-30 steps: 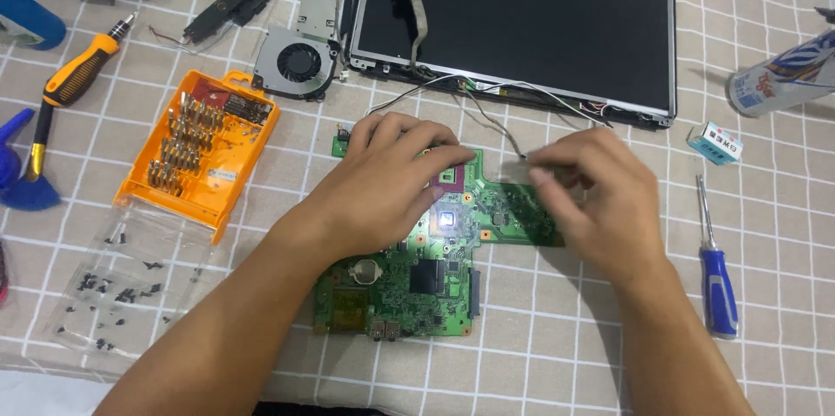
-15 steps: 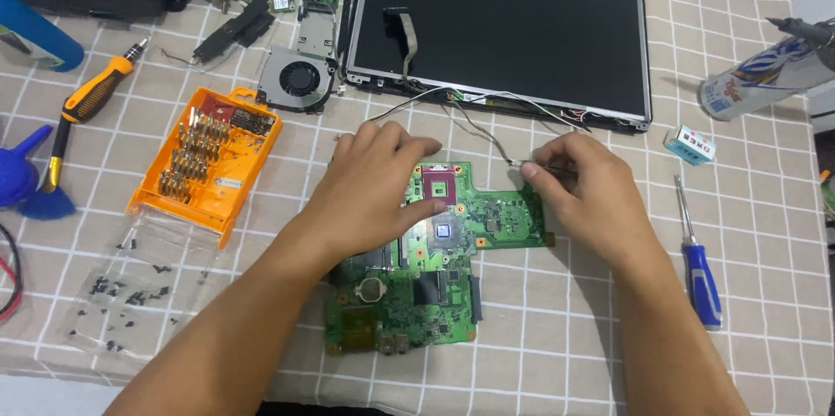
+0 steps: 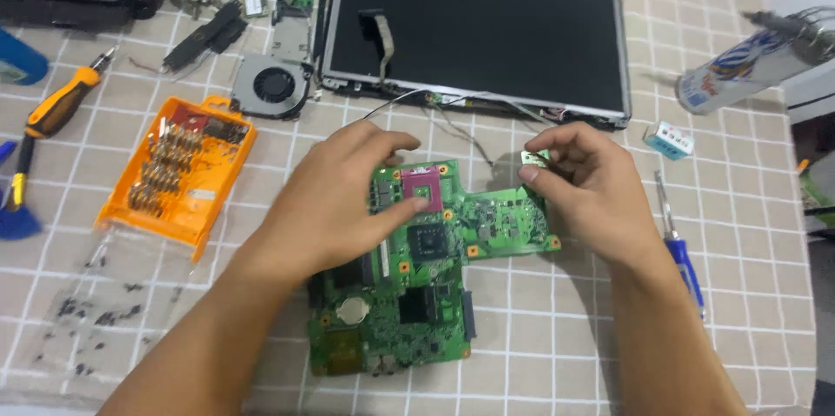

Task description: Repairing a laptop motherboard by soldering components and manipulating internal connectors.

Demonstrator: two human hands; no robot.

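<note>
The left hand is pressing flat on the thin, stiff, fragile circuit board while the right hand is pinching a small card at its corner, best gripped by the edges.

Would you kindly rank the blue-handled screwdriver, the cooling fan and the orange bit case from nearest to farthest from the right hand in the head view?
From the right hand:
1. Blue-handled screwdriver, just to its right.
2. Cooling fan, up and left, past the green board.
3. Orange bit case, far left.
</note>
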